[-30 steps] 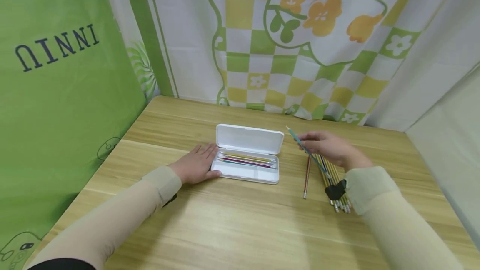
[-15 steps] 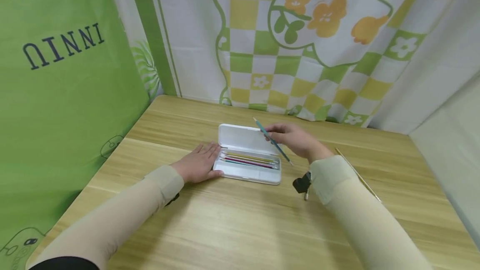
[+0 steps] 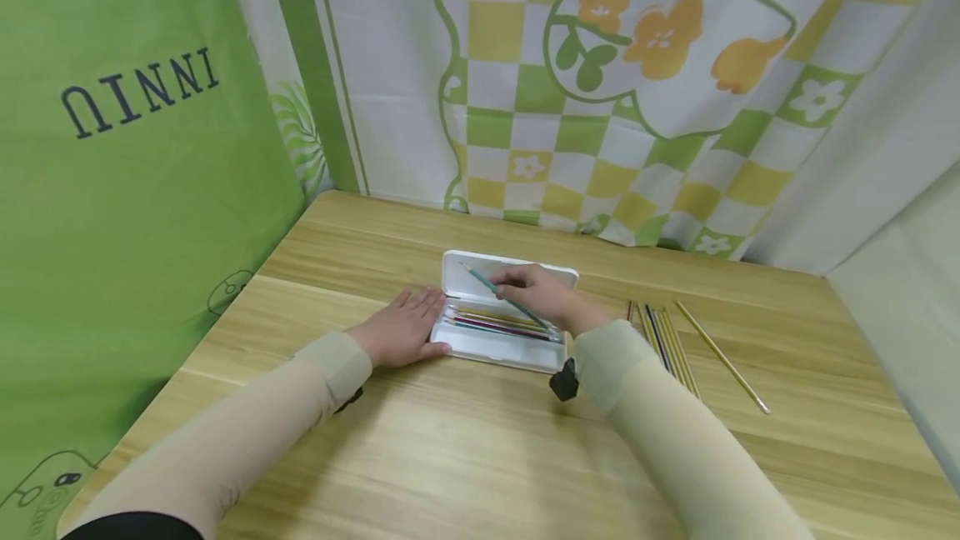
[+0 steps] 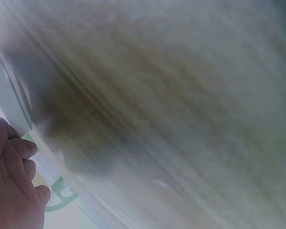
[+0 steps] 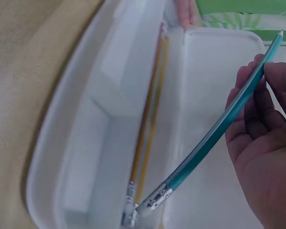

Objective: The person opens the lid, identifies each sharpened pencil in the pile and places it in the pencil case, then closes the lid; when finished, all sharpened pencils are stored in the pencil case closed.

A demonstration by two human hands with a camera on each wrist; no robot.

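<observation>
A teal pencil with a metal-ringed eraser end is pinched between the thumb and fingers of my right hand. It slants above an open white pencil case, eraser end low over the pencils lying in the case's rear compartment. In the right wrist view that end overlaps the ends of the yellow pencils; whether it touches them I cannot tell. My left hand rests with extended fingers against the case's left end. The left wrist view shows its fingers by the case's edge.
Several pencils lie in a loose group on the wooden table, right of the case and partly behind my right sleeve. A single yellow pencil lies farther right. A patterned curtain hangs along the table's back edge.
My right hand has carried the teal pencil leftward from beside the loose pencils to above the case. The left hand stays at the case's left end.
</observation>
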